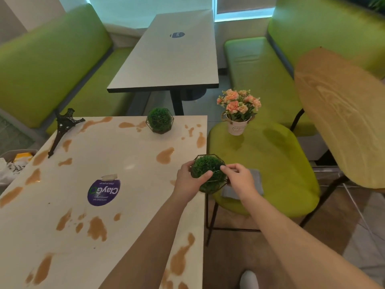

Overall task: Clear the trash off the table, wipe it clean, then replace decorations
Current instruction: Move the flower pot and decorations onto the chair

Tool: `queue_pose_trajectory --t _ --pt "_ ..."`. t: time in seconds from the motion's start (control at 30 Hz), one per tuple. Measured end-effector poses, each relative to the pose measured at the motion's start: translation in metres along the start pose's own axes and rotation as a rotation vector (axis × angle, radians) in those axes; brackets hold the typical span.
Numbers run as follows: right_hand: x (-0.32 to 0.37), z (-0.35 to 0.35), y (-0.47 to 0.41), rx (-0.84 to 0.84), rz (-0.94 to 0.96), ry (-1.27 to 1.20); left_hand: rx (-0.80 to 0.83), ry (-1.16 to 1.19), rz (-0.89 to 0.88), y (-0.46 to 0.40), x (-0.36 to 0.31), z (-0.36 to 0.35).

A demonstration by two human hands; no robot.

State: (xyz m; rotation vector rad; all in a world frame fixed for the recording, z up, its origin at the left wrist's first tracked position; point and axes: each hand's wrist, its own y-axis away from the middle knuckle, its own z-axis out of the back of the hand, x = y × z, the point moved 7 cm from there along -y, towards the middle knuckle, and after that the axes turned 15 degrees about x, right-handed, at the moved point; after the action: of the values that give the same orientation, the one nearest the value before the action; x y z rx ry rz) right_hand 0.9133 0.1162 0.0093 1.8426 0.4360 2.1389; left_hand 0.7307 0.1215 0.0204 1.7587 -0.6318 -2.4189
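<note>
— both forearms reach in from the bottom edge. what's out on the far left?

— bin with trash, then a dark eiffel tower model tilted at the tabletop corner. brown spills all over, purple sticker mid-surface.

— and the hands?

— left hand and right hand both curl round a caged green ball plant at the tabletop's right edge. a second ball plant sits at the far edge.

— further right?

— green chair — flower pot and grey cloth on its seat.
</note>
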Motion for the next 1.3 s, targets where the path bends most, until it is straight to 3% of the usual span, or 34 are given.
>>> queue_pose_trajectory --t 0.3,0.6,0.7,0.97,1.3 --pt "0.01 0.116 -0.056 -0.228 -0.015 -0.017 0.07 -0.136 -0.112 -0.088 -0.063 -0.084" --pt "0.005 0.183 -0.107 -0.335 -0.091 -0.003 0.111 -0.185 -0.099 -0.163 -0.077 -0.136" --pt "0.006 0.2 -0.121 -0.395 -0.119 -0.033 0.096 -0.269 -0.042 -0.18 -0.07 -0.14" --pt "0.015 0.214 -0.163 -0.523 -0.135 -0.215 0.082 -0.817 0.127 -0.2 -0.037 -0.136" --pt "0.018 0.242 -0.199 -0.549 -0.192 -0.1 0.016 -0.847 0.13 -0.2 -0.012 -0.139"
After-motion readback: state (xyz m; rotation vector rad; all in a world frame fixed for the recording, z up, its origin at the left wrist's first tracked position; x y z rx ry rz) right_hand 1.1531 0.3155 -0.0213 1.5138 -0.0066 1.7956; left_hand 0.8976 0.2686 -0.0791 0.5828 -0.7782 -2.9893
